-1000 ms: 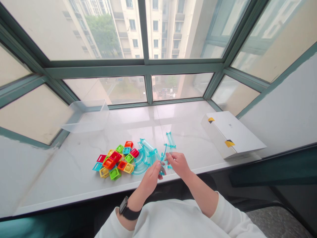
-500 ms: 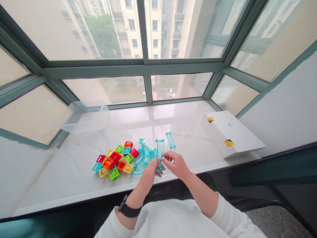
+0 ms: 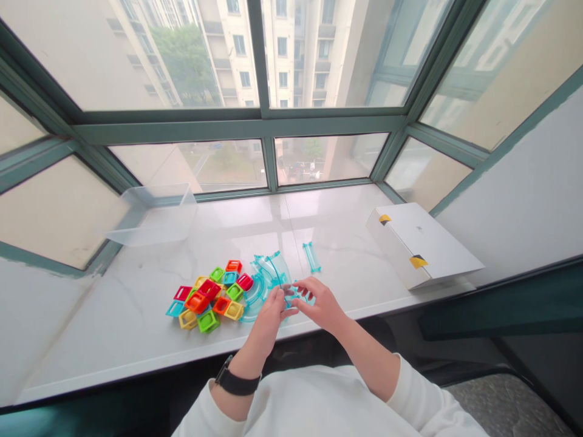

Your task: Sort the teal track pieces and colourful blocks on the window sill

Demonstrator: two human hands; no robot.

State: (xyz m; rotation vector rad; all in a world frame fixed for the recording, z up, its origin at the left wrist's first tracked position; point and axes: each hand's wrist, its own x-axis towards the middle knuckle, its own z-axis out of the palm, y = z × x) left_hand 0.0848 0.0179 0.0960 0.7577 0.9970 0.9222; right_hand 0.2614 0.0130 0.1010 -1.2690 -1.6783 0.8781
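Observation:
My left hand (image 3: 273, 304) is closed on a clear teal track piece (image 3: 277, 267), gripping its near end between thumb and fingers. The piece slants up and to the left over other teal pieces. My right hand (image 3: 317, 301) meets the same near end from the right, thumb and fingertips curled around its edge. Under and behind the held piece lie several clear teal curved track pieces (image 3: 254, 290), partly hidden by it and by my left hand. A short straight teal track piece (image 3: 311, 257) rests alone beyond my right hand.
Left of the teal pieces is a heap of colourful hollow blocks (image 3: 208, 290). A clear plastic bin (image 3: 159, 227) stands at the back left, against the window frame. On the right sits a white box (image 3: 423, 243) with yellow-black tabs. The white sill's front edge (image 3: 136, 363) runs before me.
The held track piece has turned from nearly upright to a leftward slant. My left hand has shifted slightly left; my right fingers have come around the near end.

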